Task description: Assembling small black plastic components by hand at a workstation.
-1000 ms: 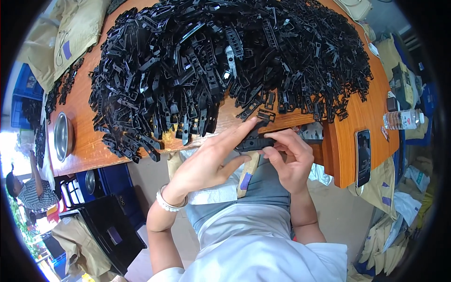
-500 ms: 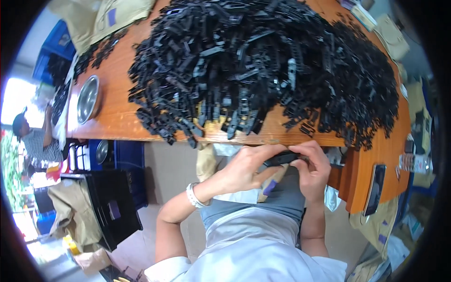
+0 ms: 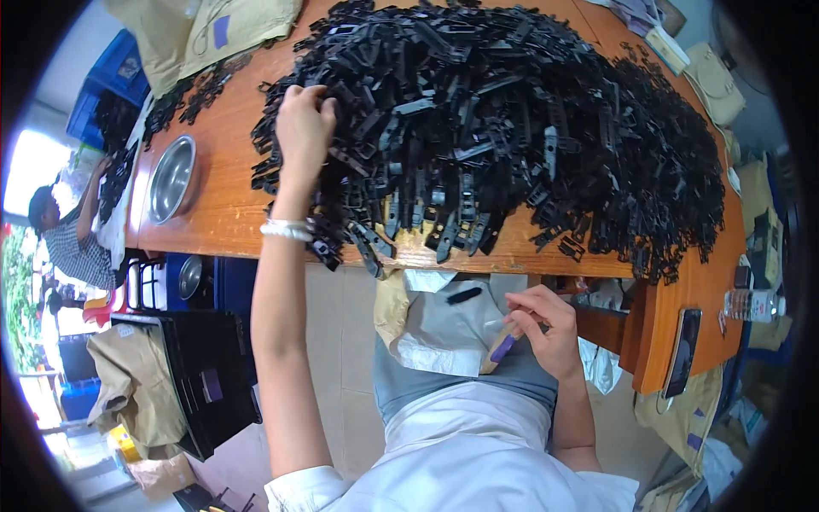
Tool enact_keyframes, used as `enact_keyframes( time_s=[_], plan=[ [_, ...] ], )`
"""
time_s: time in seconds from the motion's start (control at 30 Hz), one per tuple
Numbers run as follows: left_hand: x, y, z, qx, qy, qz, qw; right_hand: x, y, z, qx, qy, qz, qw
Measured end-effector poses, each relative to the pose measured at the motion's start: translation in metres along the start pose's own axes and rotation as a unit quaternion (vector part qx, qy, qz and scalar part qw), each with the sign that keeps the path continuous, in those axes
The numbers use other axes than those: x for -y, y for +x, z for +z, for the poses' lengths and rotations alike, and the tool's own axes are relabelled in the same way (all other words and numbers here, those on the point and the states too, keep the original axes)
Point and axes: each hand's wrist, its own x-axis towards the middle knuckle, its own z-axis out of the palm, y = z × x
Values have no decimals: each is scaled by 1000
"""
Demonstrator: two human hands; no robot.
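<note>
I see the left hand (image 3: 304,128) curled at black parts (image 3: 478,111), right hand (image 3: 551,329) half-open beside a black strip (image 3: 464,295), both grips unclear.

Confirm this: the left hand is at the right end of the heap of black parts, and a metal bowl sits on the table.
Wrong end: the head view shows the left hand at the left end of the heap of black parts. A metal bowl does sit on the table.

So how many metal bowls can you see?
2. One metal bowl sits on the table, left of the black parts pile; the other metal bowl is lower, below the table's near edge. More may be hidden.
</note>
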Motion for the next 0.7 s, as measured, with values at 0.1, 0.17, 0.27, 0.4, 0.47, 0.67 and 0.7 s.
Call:
enact_keyframes(
  time_s=[0.1,0.17,0.27,0.4,0.47,0.67,0.7],
  plan=[
    [27,13,5,40,77,4,996,-3,0,-4,-18,-28,-30,999],
    [22,7,-4,34,67,18,997,-9,0,-11,-88,-46,-13,995],
    [24,-8,-17,6,79,112,991,-18,8,-20,-213,-136,-19,967],
    [10,-37,-40,61,23,-32,997,-32,21,-28,-329,-333,-36,883],
    [-14,-60,-45,57,-145,-83,984,-38,20,-32,-331,-384,-82,858],
    [-126,-142,-44,264,-481,-73,833,1,3,-17,-263,-130,-100,951],
    [-133,-148,-42,293,-509,-59,807,10,4,-14,-239,-109,-128,956]
  ],
)
